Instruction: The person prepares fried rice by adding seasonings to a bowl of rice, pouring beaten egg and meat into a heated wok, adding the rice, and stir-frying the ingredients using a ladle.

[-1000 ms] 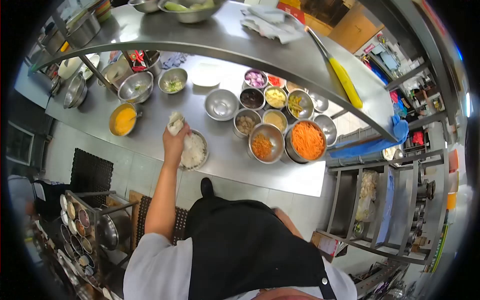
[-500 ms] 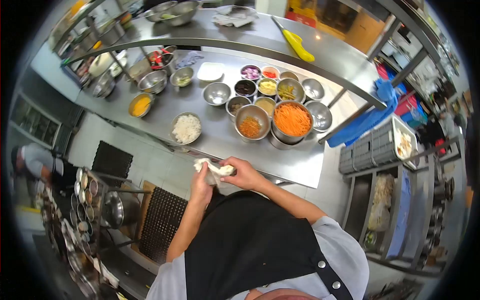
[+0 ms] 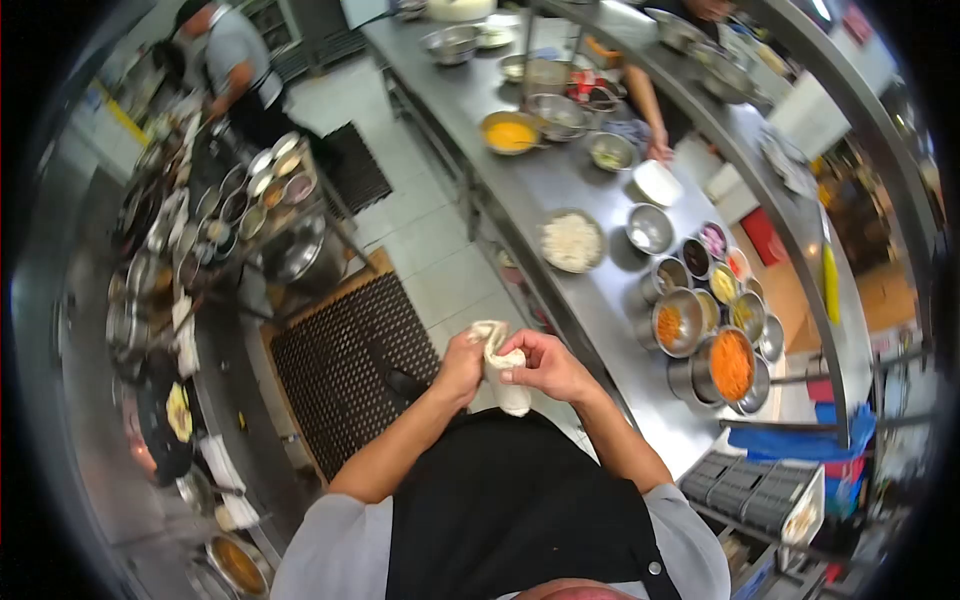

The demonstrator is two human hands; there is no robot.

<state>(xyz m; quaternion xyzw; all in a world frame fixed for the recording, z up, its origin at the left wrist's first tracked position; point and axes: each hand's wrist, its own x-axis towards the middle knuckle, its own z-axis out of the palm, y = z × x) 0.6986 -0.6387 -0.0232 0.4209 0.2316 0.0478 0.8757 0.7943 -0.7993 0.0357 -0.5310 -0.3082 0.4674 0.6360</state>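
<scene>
Both hands hold a white cloth (image 3: 509,386) in front of the black apron. My left hand (image 3: 462,368) is closed on the cloth's left side. On the other side, the fingers of my right hand (image 3: 548,368) pinch its upper part. The cloth hangs down between the hands. Beyond them, on the steel table (image 3: 625,330), stands a bowl of white rice (image 3: 571,241). To its right are an empty metal bowl (image 3: 649,229), a bowl of orange shreds (image 3: 731,364) and a bowl with small orange bits (image 3: 668,325).
A co-worker (image 3: 240,70) stands at the stove at upper left. Another person's hand (image 3: 658,145) is beside a white dish (image 3: 657,184). A rack of small containers (image 3: 262,180) stands left, and a black mat (image 3: 355,350) lies on the floor.
The view has swung left toward the stove. My left hand has come back from the rice bowl, and my right hand has joined it on the cloth. Another person's arm now shows across the table.
</scene>
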